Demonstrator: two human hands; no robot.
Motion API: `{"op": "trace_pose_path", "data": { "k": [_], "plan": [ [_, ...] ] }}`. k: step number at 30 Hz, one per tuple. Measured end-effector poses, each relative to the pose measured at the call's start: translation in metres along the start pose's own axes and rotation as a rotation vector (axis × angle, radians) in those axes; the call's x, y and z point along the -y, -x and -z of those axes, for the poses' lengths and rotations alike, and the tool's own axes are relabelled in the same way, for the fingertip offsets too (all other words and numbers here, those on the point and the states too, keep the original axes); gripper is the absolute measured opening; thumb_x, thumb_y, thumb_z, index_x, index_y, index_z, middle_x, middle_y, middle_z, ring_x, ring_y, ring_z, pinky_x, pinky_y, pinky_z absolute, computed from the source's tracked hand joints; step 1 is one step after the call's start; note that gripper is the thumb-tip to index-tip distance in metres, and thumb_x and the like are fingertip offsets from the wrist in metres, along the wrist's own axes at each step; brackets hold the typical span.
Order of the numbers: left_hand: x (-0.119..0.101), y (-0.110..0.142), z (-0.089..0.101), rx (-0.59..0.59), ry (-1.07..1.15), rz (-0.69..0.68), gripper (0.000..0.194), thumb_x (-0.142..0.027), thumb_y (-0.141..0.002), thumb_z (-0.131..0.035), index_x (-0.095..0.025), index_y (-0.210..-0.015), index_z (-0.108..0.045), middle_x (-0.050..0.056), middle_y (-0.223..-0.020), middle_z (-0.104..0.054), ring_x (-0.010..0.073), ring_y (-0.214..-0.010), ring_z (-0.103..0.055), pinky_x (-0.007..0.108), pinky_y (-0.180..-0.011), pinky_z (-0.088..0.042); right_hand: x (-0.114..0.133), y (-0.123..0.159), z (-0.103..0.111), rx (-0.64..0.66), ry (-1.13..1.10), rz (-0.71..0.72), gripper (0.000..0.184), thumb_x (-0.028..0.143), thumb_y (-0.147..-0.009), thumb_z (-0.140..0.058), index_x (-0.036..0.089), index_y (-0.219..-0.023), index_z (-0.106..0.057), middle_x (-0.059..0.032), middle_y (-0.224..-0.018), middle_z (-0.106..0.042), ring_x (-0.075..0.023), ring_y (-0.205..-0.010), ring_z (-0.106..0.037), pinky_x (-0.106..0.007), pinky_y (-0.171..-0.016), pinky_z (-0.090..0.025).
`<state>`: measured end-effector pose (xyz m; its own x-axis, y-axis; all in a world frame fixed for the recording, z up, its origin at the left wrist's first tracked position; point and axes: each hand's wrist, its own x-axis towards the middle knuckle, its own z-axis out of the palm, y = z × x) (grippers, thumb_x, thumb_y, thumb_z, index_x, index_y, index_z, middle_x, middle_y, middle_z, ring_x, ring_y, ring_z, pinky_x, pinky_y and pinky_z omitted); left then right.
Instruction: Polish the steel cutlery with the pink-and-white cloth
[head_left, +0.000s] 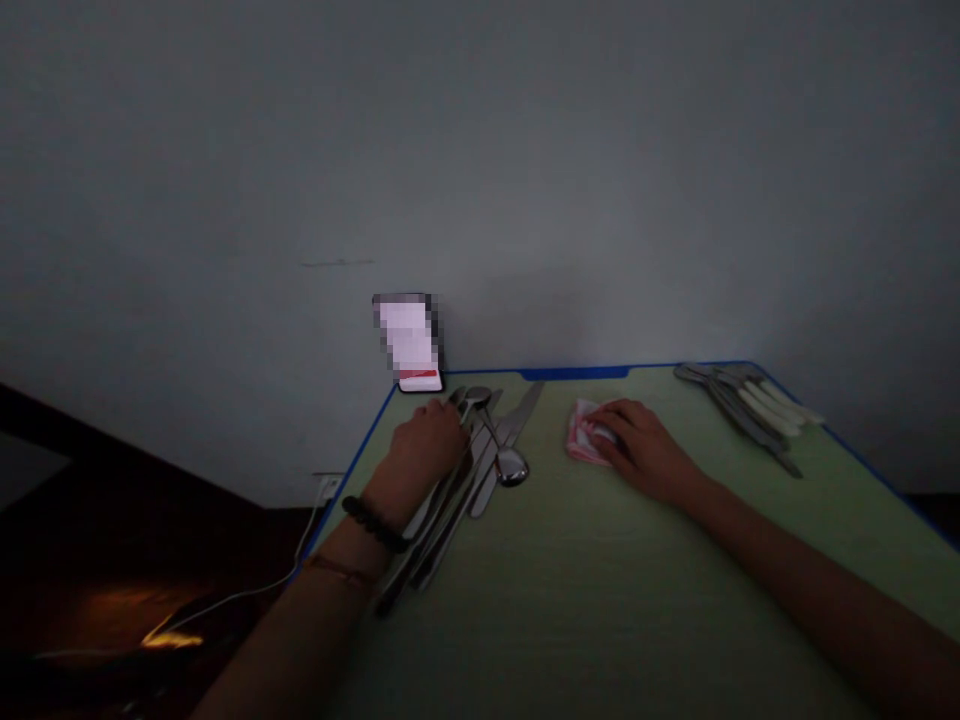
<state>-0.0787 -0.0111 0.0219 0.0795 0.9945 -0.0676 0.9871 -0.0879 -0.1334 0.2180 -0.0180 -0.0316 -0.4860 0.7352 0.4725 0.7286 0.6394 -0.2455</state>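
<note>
My left hand [431, 440], with a dark bead bracelet at the wrist, is closed at the upper end of a pile of metal cutlery. What its fingers grip is hidden. Two spoons lie beside them: one spoon [511, 466] has its bowl toward me, while another spoon [477, 396] points to the wall. A table knife [529, 407] sticks out of the pile, and several long handles [439, 545] run under my wrist. Farther right, my right hand [649, 450] is closed on a folded pink-and-white cloth [582, 440] on the tabletop.
A second group of cutlery [739, 400], some with white handles, lies at the far right. A lit phone [411, 345] leans on the wall at the back left corner. The pale green table [600, 590] has a blue edge. A white cable [247, 597] hangs left.
</note>
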Motion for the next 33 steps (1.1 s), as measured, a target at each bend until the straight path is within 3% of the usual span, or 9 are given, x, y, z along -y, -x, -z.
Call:
{"op": "trace_pose_path", "data": {
  "k": [9, 15, 22, 27, 29, 33],
  "plan": [
    [0.001, -0.007, -0.007, 0.091, 0.002, -0.060, 0.031, -0.031, -0.083, -0.042, -0.010, -0.092, -0.064, 0.019, -0.094, -0.068, 0.0286, -0.084, -0.066, 0.034, -0.067, -0.050, 0.003, -0.002, 0.001, 0.000, 0.006, -0.014, 0.034, 0.037, -0.089, -0.043, 0.021, -0.116, -0.056, -0.0120, -0.105, -0.056, -0.0238, -0.098, -0.051, -0.042, -0.086, -0.043],
    [0.012, -0.012, -0.002, 0.103, 0.051, -0.181, 0.031, -0.036, -0.084, -0.043, -0.014, -0.085, -0.064, 0.014, -0.088, -0.069, 0.0215, -0.077, -0.066, 0.028, -0.065, -0.047, 0.002, -0.003, -0.001, 0.008, 0.013, -0.015, 0.034, 0.037, -0.090, -0.042, 0.020, -0.115, -0.056, -0.0123, -0.104, -0.056, -0.0236, -0.097, -0.051, -0.041, -0.086, -0.042],
    [0.022, -0.018, -0.001, 0.071, 0.136, -0.300, 0.028, -0.032, -0.086, -0.040, -0.013, -0.082, -0.061, 0.012, -0.082, -0.067, 0.0205, -0.073, -0.062, 0.028, -0.063, -0.043, 0.001, -0.003, -0.002, 0.006, 0.021, -0.016, 0.033, 0.037, -0.089, -0.043, 0.020, -0.113, -0.057, -0.0123, -0.103, -0.056, -0.0234, -0.096, -0.050, -0.041, -0.085, -0.043],
    [0.037, -0.018, 0.010, 0.100, 0.299, -0.416, 0.029, -0.036, -0.087, -0.037, -0.016, -0.086, -0.059, 0.006, -0.079, -0.066, 0.0165, -0.069, -0.060, 0.025, -0.061, -0.042, 0.001, -0.003, -0.002, -0.008, 0.018, -0.014, 0.033, 0.038, -0.089, -0.043, 0.020, -0.113, -0.058, -0.0124, -0.102, -0.056, -0.0236, -0.095, -0.051, -0.041, -0.084, -0.043],
    [0.044, -0.018, 0.014, 0.078, 0.400, -0.395, 0.029, -0.036, -0.087, -0.036, -0.017, -0.085, -0.057, 0.004, -0.075, -0.065, 0.0160, -0.067, -0.059, 0.024, -0.060, -0.042, 0.001, -0.002, -0.002, -0.006, 0.012, -0.011, 0.033, 0.037, -0.089, -0.043, 0.020, -0.113, -0.058, -0.0124, -0.102, -0.056, -0.0237, -0.095, -0.051, -0.041, -0.085, -0.042],
    [0.051, -0.021, 0.017, -0.088, 0.352, -0.169, 0.033, -0.036, -0.087, -0.030, -0.014, -0.088, -0.056, 0.009, -0.082, -0.065, 0.0195, -0.073, -0.061, 0.028, -0.065, -0.043, -0.002, -0.002, -0.004, -0.012, 0.003, 0.002, 0.033, 0.037, -0.089, -0.044, 0.020, -0.113, -0.058, -0.0120, -0.103, -0.056, -0.0238, -0.096, -0.050, -0.041, -0.085, -0.042]
  ]
}}
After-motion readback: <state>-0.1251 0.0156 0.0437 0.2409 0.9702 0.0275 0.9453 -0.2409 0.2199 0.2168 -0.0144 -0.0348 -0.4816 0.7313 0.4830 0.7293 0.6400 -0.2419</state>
